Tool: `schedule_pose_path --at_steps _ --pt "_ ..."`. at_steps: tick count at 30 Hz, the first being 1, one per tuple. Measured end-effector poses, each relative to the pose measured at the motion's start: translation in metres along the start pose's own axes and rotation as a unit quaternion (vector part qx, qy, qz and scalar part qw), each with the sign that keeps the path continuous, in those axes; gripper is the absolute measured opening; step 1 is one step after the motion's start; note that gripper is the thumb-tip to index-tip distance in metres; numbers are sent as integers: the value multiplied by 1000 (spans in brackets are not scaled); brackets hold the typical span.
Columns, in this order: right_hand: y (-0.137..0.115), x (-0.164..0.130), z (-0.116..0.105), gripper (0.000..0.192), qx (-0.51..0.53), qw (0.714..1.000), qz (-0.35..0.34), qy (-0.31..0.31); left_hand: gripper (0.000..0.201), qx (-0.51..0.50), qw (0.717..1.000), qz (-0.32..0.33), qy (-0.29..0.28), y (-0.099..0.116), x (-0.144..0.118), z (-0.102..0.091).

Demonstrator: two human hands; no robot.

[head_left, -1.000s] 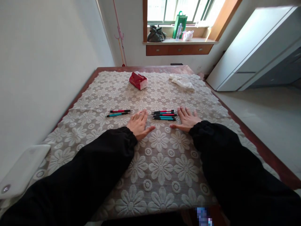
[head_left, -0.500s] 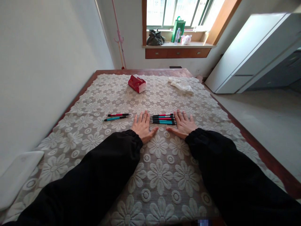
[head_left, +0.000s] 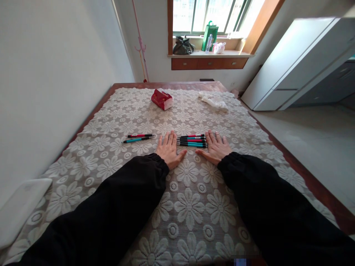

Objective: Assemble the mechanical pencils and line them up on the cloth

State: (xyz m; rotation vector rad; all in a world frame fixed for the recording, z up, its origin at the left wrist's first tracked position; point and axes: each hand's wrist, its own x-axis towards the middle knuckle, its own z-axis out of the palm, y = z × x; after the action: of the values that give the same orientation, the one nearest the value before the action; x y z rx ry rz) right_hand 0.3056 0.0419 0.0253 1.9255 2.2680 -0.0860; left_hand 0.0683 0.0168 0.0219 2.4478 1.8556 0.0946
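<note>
Several red, black and teal pens [head_left: 192, 140] lie side by side in a neat group between my hands. My left hand [head_left: 168, 149] rests flat on the flowered tablecloth [head_left: 189, 205], its fingers at the left ends of the group. On the other side, my right hand [head_left: 215, 147] lies flat with fingers stretched out, close against the right ends. Neither hand grips anything. Left of my left hand are two separate pens, a red and black one [head_left: 140, 135] above a teal and black one [head_left: 137, 140].
Farther back sit a red tissue pack [head_left: 161, 99] and a crumpled white plastic bag [head_left: 213, 101]. A white flat object [head_left: 23, 207] lies at the near left, beside the wall. Wooden table edges [head_left: 313, 188] show past the cloth. A white fridge [head_left: 288, 62] stands beyond, right.
Both hands stay flat in nearly the same places around the pen group. The pens have not visibly moved; the view has shifted very slightly.
</note>
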Motion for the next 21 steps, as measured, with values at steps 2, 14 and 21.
schedule_pose_path --at_steps 2,14,21 --pt "0 1 2 114 2 1000 -2 10 89 1 1000 0 1 1 0 -1" --pt "2 4 3 107 15 999 -8 42 87 11 1000 -13 -1 5 -2 -2" --pt "5 6 3 106 33 999 -12 29 84 -3 1000 -14 -2 7 -1 -4"
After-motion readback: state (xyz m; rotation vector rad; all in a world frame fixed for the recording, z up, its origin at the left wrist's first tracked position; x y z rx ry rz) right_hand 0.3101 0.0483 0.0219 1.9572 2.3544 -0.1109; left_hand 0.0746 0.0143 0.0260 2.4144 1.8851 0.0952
